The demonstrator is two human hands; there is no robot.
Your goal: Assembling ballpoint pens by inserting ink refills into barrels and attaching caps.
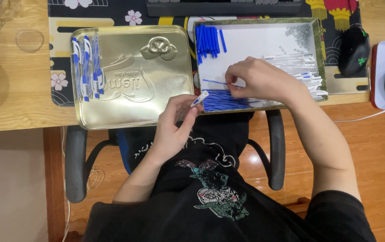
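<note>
Left hand has its fingers pinched shut on 1 white pen barrel, held just off the surface. Right hand is in the shallow box, fingers closed on a thin blue refill.

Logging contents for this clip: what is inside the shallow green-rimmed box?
The box holds blue caps, thin blue refills and clear pen barrels. The right hand covers its middle.

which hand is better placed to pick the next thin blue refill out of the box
Right. The right hand is already inside the box, fingertips pinching a refill just above the refill pile. The left hand is outside it, holding a pen barrel.
</note>
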